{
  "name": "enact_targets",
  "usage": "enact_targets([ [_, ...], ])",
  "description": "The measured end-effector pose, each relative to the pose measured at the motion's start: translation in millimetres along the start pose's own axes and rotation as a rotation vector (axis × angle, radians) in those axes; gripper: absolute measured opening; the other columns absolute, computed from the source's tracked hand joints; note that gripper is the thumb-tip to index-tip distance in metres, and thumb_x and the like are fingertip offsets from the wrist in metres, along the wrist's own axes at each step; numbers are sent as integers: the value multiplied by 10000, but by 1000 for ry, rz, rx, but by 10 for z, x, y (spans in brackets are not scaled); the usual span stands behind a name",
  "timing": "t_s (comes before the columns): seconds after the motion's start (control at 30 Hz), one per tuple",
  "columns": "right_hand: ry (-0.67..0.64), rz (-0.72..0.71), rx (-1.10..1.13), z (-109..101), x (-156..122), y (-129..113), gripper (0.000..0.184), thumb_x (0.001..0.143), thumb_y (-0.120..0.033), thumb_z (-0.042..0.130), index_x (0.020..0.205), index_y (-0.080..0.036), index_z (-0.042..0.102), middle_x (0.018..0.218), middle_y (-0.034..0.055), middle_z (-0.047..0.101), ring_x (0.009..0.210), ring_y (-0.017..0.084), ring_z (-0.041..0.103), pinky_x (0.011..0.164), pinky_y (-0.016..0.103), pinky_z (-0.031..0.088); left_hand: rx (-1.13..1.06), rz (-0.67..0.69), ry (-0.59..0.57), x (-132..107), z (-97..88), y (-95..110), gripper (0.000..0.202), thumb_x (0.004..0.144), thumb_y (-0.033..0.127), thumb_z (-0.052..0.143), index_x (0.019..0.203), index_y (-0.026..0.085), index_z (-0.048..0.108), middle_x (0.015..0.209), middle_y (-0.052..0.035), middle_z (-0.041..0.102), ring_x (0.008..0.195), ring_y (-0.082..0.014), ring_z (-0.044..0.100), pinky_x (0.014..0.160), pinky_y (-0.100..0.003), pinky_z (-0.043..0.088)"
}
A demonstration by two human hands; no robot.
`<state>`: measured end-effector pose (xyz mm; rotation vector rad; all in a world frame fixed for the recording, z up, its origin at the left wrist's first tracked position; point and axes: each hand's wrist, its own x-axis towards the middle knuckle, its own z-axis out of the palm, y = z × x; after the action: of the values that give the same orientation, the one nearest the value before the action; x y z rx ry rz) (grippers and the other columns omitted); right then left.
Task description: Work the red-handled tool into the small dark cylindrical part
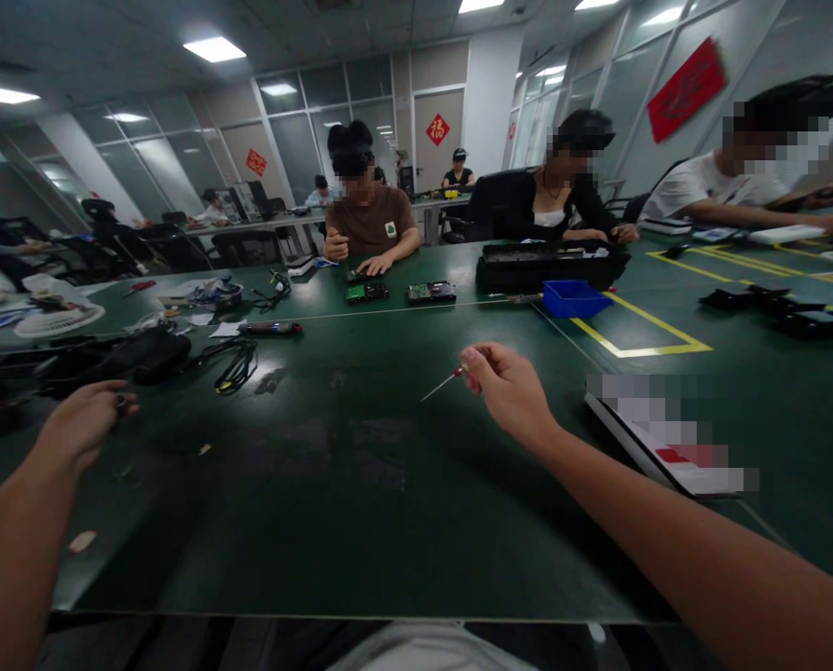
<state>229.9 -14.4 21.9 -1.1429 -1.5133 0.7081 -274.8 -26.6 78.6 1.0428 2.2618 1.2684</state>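
My right hand [504, 387] is closed around the handle of a small screwdriver [439, 385]. Its thin metal shaft points down and to the left above the green table [305, 522], and a bit of red shows at the fingers. Far to the left, my left hand [85, 421] has its fingers curled together near the table's left side. A small dark round thing [121, 402] shows at those fingertips, too small to name. Beyond that hand lie a black bundle [143, 356] and a coiled black cable [236, 363].
A blue bin [574, 298] stands by a long black case [549, 266]. Circuit boards [431, 292] lie before a person in brown [371, 219]. A white-topped box [668, 447] sits right of my right arm. A pen-like tool [269, 328] lies at left. Other people sit opposite.
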Motion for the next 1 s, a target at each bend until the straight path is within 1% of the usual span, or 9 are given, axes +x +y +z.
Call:
enact_targets([
  [0.07, -29, 11, -28, 2, -14, -13, 341, 934, -522, 543, 895, -206, 666, 617, -16, 595, 556, 148, 551, 540, 301, 415, -127, -10, -164, 1, 205, 52, 303, 729, -20, 512, 963, 168, 552, 797, 30, 590, 714, -99, 569, 677, -197, 442],
  [0.13, -40, 5, -63, 7, -29, -22, 320, 929, -508, 556, 923, -211, 676, 634, -14, 609, 569, 151, 564, 550, 304, 422, -227, 7, -348, -117, 458, 192, 393, 708, -8, 541, 1061, 162, 570, 840, 8, 600, 762, -125, 577, 713, -235, 460],
  [0.27, -54, -14, -97, 15, -47, 3, 299, 932, -476, 555, 1043, -224, 668, 766, 15, 671, 702, 181, 630, 638, 332, 474, -329, 50, -606, -576, 986, 582, 524, 673, 35, 556, 1186, 142, 548, 810, -14, 588, 742, -150, 566, 724, -277, 453],
  [0.37, -96, -26, -92, 20, -52, 22, 292, 935, -433, 560, 1123, -227, 646, 904, 36, 702, 806, 192, 654, 701, 346, 492, -348, 98, -823, -954, 1327, 831, 516, 650, 78, 565, 1165, 121, 564, 812, -35, 594, 739, -167, 568, 723, -301, 443],
  [0.47, -137, -24, -103, 23, -60, -5, 271, 946, -407, 547, 1108, -219, 655, 900, 33, 713, 787, 183, 661, 702, 338, 489, -342, 171, -977, -1302, 1613, 1011, 494, 657, 86, 529, 1147, 126, 575, 833, -51, 605, 767, -179, 572, 742, -318, 427],
  [0.6, -161, -27, -173, 21, -73, -68, 284, 921, -472, 579, 890, -209, 682, 759, 16, 705, 666, 174, 631, 616, 320, 445, -279, 287, -1020, -1735, 1925, 1107, 447, 696, 109, 493, 1137, 133, 561, 901, -63, 597, 825, -188, 571, 779, -326, 436],
  [0.73, -123, -44, -213, 16, -84, -91, 303, 905, -477, 599, 800, -199, 659, 672, 2, 666, 611, 162, 592, 583, 310, 411, 25, 545, -1016, -2036, 2142, 983, 656, 711, 67, 566, 1344, 176, 433, 1094, -75, 608, 922, -201, 587, 810, -321, 459],
  [0.87, -73, -51, -129, 11, -91, -90, 295, 939, -451, 552, 829, -196, 652, 689, -1, 655, 619, 150, 590, 585, 298, 428, 101, 697, -865, -2044, 2265, 785, 432, 840, 89, 546, 1260, 188, 522, 1150, -90, 625, 1040, -223, 595, 930, -362, 459],
  [1.0, -6, -57, -31, 10, -96, -94, 261, 952, -424, 541, 952, -198, 670, 794, 22, 693, 702, 159, 637, 645, 302, 489, 70, 803, -762, -1863, 2321, 675, 292, 832, 137, 663, 1117, 195, 629, 1151, -78, 646, 1080, -240, 594, 974, -398, 461],
])
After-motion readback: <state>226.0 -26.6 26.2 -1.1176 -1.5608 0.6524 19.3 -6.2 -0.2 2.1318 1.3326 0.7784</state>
